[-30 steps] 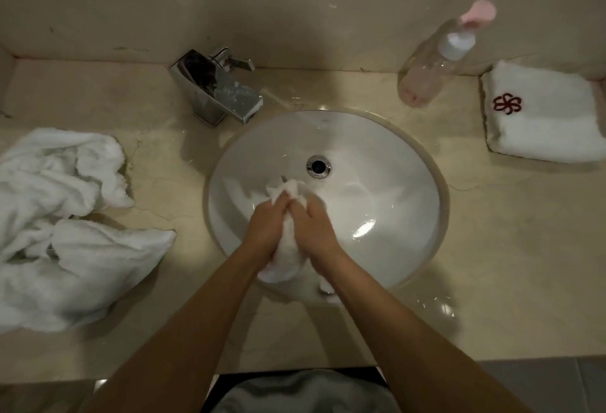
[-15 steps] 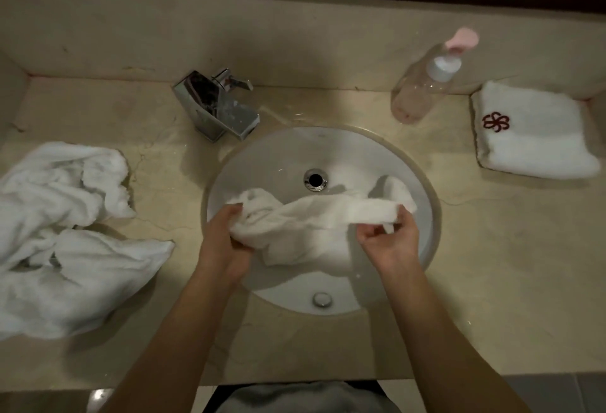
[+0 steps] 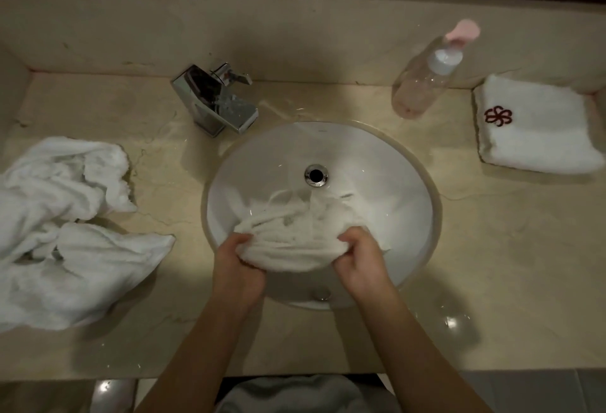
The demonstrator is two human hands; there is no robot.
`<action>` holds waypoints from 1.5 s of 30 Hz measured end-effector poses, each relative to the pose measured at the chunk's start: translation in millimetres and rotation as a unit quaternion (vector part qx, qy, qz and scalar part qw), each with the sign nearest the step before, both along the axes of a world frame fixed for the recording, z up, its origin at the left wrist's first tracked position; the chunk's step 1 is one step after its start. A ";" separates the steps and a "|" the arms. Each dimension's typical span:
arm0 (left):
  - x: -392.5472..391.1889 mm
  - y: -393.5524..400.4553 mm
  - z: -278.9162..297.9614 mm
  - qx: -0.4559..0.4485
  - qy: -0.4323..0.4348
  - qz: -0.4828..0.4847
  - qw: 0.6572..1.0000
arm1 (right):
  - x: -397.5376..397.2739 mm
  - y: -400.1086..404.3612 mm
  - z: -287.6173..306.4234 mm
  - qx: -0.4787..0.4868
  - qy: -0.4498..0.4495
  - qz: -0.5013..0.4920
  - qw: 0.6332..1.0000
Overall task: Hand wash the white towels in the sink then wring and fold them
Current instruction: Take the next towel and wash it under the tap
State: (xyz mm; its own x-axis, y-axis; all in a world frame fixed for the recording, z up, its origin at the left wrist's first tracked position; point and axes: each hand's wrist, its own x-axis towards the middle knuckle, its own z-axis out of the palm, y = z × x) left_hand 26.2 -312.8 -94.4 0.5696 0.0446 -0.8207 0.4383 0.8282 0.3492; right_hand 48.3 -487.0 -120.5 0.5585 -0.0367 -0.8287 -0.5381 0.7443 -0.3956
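Head view shows one wet white towel [image 3: 288, 235] bunched over the sink [image 3: 406, 189], left hand [image 3: 236, 268] and right hand [image 3: 362, 263] each clenched on an end. Judged mid-wash or wringing. One folded towel [image 3: 537, 137] lies on the surface [image 3: 511, 248] at right; a crumpled pile [image 3: 69, 232] at left appears outstanding.

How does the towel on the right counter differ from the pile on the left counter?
The folded towel lies as a neat flat square; the crumpled pile is loose and bunched. The folded towel shows a dark red flower emblem; no emblem shows on the crumpled pile. The crumpled pile spreads over more counter than the folded towel. Both are white terry cloth and neither is touched by a hand.
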 end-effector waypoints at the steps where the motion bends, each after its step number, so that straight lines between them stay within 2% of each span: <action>1: 5.3 4.1 -0.1 -0.036 -0.004 0.016 0.999 | -1.2 -7.7 7.4 0.065 -0.021 -0.047 0.997; 3: 16.6 6.2 0.7 -0.068 -0.010 0.010 0.998 | -4.2 -17.8 22.4 0.125 -0.042 -0.105 0.986; 7: 28.5 -9.4 3.6 -0.055 0.020 -0.035 0.998 | 7.7 -38.1 19.1 0.118 -0.044 -0.155 0.980; 9: 28.6 -13.7 0.2 -0.053 -0.003 -0.036 0.998 | 16.5 -37.8 20.9 0.102 -0.027 -0.171 0.980; 10: 29.7 -15.6 1.4 -0.046 -0.026 -0.027 0.998 | 14.9 -30.4 20.1 0.080 0.001 -0.148 0.986; 12: 27.7 -22.3 6.0 -0.026 -0.070 -0.032 0.997 | 2.2 -8.7 13.9 0.031 0.073 -0.042 0.996; 13: 25.0 -27.2 9.3 -0.016 -0.070 -0.044 0.996 | -1.3 3.6 14.5 0.052 0.088 -0.003 0.995; 16: 12.4 -38.2 10.3 0.027 -0.048 -0.072 0.996 | 8.1 20.1 13.3 0.101 0.053 0.045 0.992; 20: 5.6 -37.5 7.3 0.037 -0.021 -0.080 0.996 | 38.4 9.5 -3.1 -0.037 0.076 0.079 0.993; 24: 2.5 -26.9 -7.8 0.084 0.059 -0.119 0.988 | 49.9 13.7 -4.3 -0.024 0.036 0.131 0.990; 26: 9.4 -17.2 -22.1 0.096 0.086 -0.104 0.986 | 47.4 22.6 4.2 -0.086 0.010 0.166 0.982; 27: 15.2 -13.2 -32.9 0.096 0.091 -0.098 0.986 | 41.0 29.2 13.1 -0.182 -0.012 0.212 0.960; 28: 22.2 -10.4 -45.6 0.098 0.091 -0.095 0.986 | 31.2 36.3 21.8 -0.299 -0.044 0.276 0.913; 29: 29.6 -10.5 -47.6 0.112 0.094 -0.094 0.985 | 17.6 44.5 31.4 -0.396 -0.105 0.364 0.836; 30: 36.4 -14.8 -37.2 0.136 0.083 -0.110 0.981 | 3.6 52.2 34.0 -0.449 -0.158 0.434 0.765; 31: 41.1 -20.3 -24.8 0.171 0.053 -0.144 0.973 | -3.0 56.3 32.9 -0.468 -0.177 0.451 0.739; 32: 43.3 -26.8 -15.2 0.214 0.020 -0.196 0.957 | -1.8 56.4 24.6 -0.472 -0.172 0.398 0.768; 33: 42.9 -34.2 -6.2 0.260 -0.004 -0.248 0.933 | 7.5 55.4 19.8 -0.444 -0.134 0.305 0.831; 34: 41.3 -39.7 -1.7 0.297 -0.021 -0.289 0.910 | 19.3 51.6 12.5 -0.371 -0.074 0.221 0.899; 35: 40.2 -44.4 -1.0 0.326 -0.028 -0.300 0.896 | 26.7 50.0 2.8 -0.304 -0.025 0.181 0.935; 36: 44.1 -41.8 -3.8 0.350 -0.009 -0.299 0.887 | 30.3 53.9 2.2 -0.278 -0.030 0.198 0.939; 38: 55.2 -31.9 -10.2 0.363 0.031 -0.260 0.894 | 21.7 67.7 11.7 -0.344 -0.115 0.289 0.886; 40: 58.1 -29.1 -17.2 0.316 0.033 -0.246 0.916 | 18.7 77.0 12.8 -0.386 -0.139 0.296 0.863; 43: 48.2 -41.9 -13.5 0.292 0.006 -0.297 0.909 | 53.1 66.9 -2.3 -0.383 -0.008 0.205 0.901; 44: 50.3 -40.5 -13.0 0.310 0.009 -0.299 0.903 | 58.4 68.4 -4.3 -0.388 0.026 0.213 0.896; 45: 55.9 -34.9 -11.5 0.340 0.010 -0.301 0.891 | 56.3 75.1 0.3 -0.404 0.011 0.241 0.882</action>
